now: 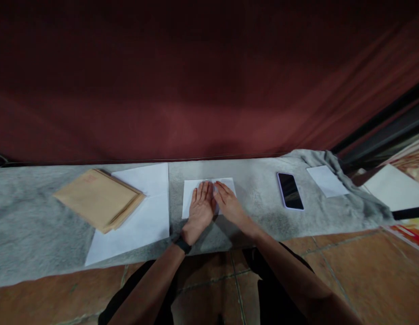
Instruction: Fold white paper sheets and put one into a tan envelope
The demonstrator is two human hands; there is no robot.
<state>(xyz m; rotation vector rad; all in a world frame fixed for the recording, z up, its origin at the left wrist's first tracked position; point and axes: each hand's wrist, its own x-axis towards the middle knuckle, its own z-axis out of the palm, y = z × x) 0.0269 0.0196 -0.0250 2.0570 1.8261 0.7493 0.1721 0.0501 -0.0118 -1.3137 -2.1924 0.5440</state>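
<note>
A small white sheet of paper lies on the grey cloth straight in front of me. My left hand rests palm down on it, fingers stretched out, with a dark band on the wrist. Beside it, my right hand touches the paper with its fingers extended, the fingertips close to the left index finger. Both hands cover the paper's middle, so any crease there is hidden. Neither hand grips anything that I can see.
To the left, several brown envelopes lie stacked on larger white sheets. A phone and another small white paper lie to the right. The grey cloth ends above a tiled floor; a dark red curtain hangs behind.
</note>
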